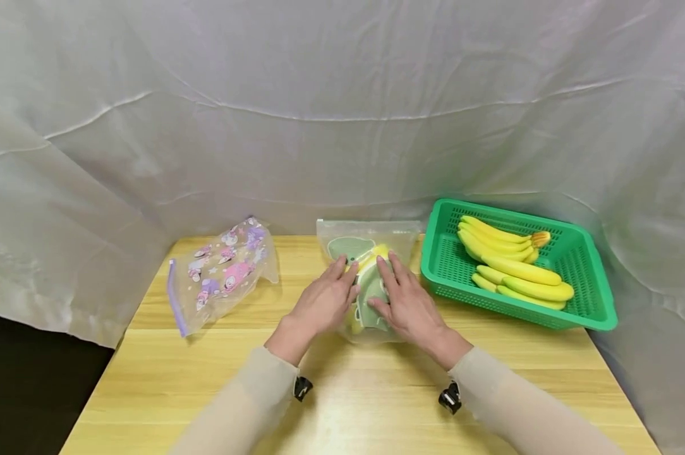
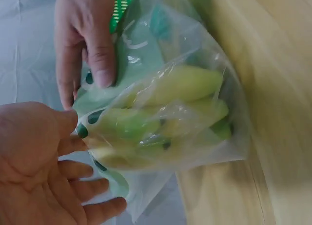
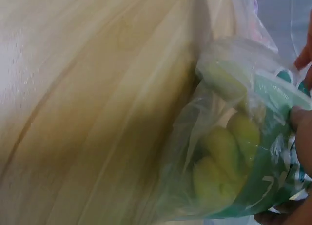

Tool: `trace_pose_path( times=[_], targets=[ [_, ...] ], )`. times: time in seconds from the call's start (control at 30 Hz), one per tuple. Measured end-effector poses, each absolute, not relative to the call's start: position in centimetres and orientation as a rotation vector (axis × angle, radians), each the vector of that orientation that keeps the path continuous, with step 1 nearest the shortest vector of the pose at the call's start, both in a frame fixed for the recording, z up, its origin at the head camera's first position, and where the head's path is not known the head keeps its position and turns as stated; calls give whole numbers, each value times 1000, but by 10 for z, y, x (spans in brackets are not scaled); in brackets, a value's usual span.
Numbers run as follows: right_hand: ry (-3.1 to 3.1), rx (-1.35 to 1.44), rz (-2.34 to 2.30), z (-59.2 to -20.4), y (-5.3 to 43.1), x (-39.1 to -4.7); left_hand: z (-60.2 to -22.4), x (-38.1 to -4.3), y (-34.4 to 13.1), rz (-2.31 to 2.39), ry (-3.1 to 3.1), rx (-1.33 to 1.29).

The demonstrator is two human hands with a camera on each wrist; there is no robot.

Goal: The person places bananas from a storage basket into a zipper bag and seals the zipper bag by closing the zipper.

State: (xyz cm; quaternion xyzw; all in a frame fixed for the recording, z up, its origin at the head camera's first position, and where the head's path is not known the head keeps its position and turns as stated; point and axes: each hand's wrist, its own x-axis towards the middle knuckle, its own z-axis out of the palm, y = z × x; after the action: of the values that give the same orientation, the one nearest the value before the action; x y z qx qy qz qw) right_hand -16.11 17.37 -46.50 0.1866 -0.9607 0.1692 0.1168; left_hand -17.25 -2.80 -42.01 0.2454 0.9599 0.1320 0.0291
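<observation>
Green-print bag (image 1: 372,287): film likely slippery, soft | bananas (image 2: 180,86) inside: may bruise, support from below | left hand (image 1: 327,297), right hand (image 1: 415,311): fingers extended, unclamped

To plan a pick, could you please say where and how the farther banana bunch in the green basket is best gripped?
I'd probably grip the farther banana bunch by its stem end, from above: the stems join there, pointing right, and the green basket's walls surround it.
</observation>
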Motion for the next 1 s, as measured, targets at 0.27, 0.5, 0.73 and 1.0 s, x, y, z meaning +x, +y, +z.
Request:
trace_pose_path(
  times=[0.27,0.5,0.73,1.0],
  targets=[
    [-2711,556,373,-474,176,-164,-450,-184,-24,572,2943,638],
    [-2523,626,84,-483,171,-161,-470,-201,-12,601,3007,457],
    [-2655,590,-35,-485,171,-174,-465,-210,-7,566,3129,536],
    [-2716,458,-122,-483,179,-193,-470,-218,-7,331,3143,755]
  ],
)
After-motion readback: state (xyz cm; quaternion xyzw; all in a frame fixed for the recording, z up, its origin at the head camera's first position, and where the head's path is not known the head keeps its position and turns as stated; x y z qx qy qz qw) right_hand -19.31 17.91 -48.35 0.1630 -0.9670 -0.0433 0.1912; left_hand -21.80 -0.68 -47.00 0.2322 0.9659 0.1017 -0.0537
